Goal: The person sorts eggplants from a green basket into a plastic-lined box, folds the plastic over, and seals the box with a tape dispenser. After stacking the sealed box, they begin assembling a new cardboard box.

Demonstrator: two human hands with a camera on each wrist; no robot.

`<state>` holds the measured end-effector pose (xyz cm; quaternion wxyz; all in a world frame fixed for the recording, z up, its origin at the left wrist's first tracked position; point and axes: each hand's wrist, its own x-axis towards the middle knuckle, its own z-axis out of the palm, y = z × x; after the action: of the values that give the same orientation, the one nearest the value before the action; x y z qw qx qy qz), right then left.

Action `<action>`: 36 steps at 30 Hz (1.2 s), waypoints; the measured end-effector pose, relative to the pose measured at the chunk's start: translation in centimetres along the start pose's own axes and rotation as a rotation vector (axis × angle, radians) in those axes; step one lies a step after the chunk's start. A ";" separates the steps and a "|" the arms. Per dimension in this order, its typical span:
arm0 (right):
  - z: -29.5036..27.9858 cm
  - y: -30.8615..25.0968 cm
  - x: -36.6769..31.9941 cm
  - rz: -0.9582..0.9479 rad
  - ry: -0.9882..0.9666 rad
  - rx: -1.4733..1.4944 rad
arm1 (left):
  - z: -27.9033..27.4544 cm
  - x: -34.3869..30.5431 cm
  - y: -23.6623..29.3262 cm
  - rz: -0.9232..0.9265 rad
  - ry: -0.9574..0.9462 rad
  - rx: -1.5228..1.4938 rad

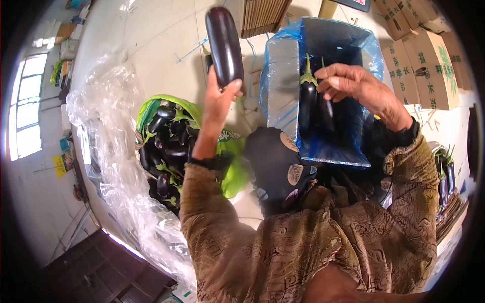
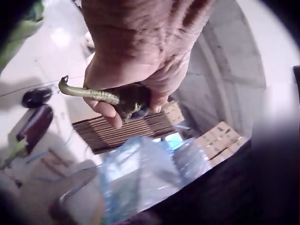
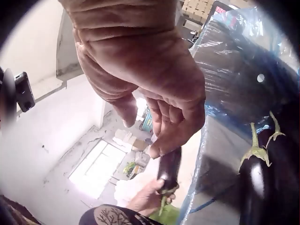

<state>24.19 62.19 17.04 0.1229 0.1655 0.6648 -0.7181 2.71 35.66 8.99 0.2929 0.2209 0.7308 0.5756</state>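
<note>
My left hand (image 1: 218,103) grips a long, glossy dark purple eggplant (image 1: 224,45) near its stem end and holds it up over the floor. In the left wrist view, its curved green stem (image 2: 89,92) pokes out past the fingers. Above the box lined with blue film (image 1: 283,76), my right hand (image 1: 356,87) hangs with loosely bent fingers and nothing between them. Just below it, eggplants (image 1: 307,108) lie side by side in the box, green stems toward the far end; the right wrist view shows two of these stems (image 3: 254,136).
A green bag (image 1: 233,171) full of eggplants stands at the left, beside crumpled clear plastic (image 1: 108,121). Loose eggplants (image 2: 35,129) lie on the floor. Flat cardboard (image 1: 262,17) is stacked at the back, printed cartons (image 1: 424,70) at the right. More eggplants (image 1: 444,177) lie far right.
</note>
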 end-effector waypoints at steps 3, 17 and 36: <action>1.2 -0.5 0.3 0.065 -0.005 -0.071 | 1.2 0.8 -9.8 -0.051 0.146 -0.037; 2.4 0.9 1.9 0.263 -0.025 -0.196 | 8.3 5.4 -25.5 -0.142 0.458 0.482; 4.0 -0.4 2.1 0.308 -0.019 -0.329 | 8.2 2.1 -27.2 -0.270 0.488 0.593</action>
<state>21.77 58.30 16.81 0.2628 0.2358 0.7386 -0.5742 7.15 36.39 -19.12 0.1075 0.0549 0.9356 0.3319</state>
